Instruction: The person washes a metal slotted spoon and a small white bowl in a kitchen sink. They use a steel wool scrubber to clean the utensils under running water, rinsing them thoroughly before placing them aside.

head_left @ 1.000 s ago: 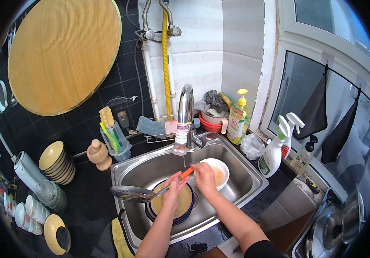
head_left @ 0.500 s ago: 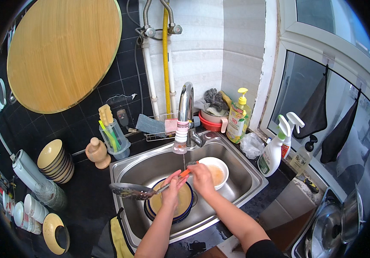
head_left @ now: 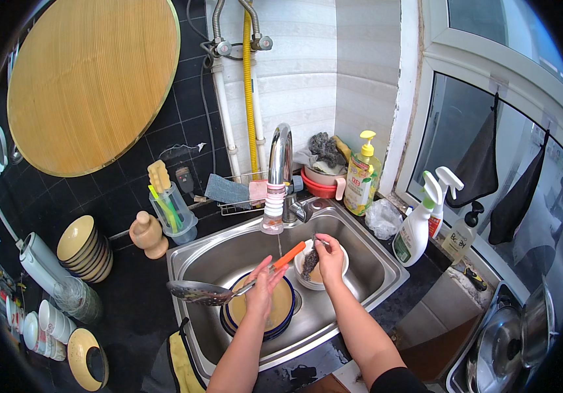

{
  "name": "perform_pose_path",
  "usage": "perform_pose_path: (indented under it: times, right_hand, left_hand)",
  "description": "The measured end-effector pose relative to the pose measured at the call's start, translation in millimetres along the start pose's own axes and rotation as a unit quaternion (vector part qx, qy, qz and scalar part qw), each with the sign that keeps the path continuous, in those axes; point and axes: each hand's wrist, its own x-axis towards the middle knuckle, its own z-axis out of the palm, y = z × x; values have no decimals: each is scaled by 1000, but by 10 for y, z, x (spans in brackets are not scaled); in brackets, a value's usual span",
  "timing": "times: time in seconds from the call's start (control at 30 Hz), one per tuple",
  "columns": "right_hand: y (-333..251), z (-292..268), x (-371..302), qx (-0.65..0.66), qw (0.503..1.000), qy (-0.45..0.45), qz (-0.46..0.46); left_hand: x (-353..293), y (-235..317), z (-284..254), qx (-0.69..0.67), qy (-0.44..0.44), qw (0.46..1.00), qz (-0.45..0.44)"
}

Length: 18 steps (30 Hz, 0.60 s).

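Observation:
My left hand (head_left: 263,289) grips a slotted skimmer (head_left: 200,293) by its orange handle. The skimmer's perforated metal head points left over the sink. In the fingers of my right hand (head_left: 330,259) is a dark scouring pad (head_left: 309,262), hanging over a white bowl (head_left: 309,284). Pale, cloudy liquid shows in that bowl, partly covered by the hand and pad. Beneath my left hand, blue-rimmed round dishes with yellowish insides (head_left: 282,306) sit in the steel sink (head_left: 364,288). A thin stream of water falls from the faucet (head_left: 282,147) behind the handle.
Left of the sink stand a wooden mortar (head_left: 148,234), a utensil holder (head_left: 175,213) and stacked bowls (head_left: 88,249). At the right are a yellow-pump soap bottle (head_left: 361,177), spray bottles (head_left: 416,226) and metal pots (head_left: 499,350). A yellow-and-black cloth (head_left: 182,360) hangs at the front edge.
My right hand has moved off the skimmer's handle to the right, over the white bowl, with the scouring pad now plainly visible. My left hand keeps the skimmer nearly in place.

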Motion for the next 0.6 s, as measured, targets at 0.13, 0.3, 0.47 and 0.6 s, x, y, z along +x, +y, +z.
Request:
perform_pose_path:
  times: [0.13,0.3,0.47,0.6]
  right_hand:
    - [-79,99,-60,65,994,-78,-39]
    - [-102,104,-106,-19,995,-89,-31]
    - [-51,67,-69,-39,992,-101,57]
    - [-353,133,-219,-208,977,-49,1]
  left_hand:
    - [1,-5,12,0,-10,1000,0]
    - [13,-29,-34,-18,-13,1000,-3]
    - [-14,4,27,-3,-26,1000,-7]
    - [-30,23,74,-23,-48,998,-22]
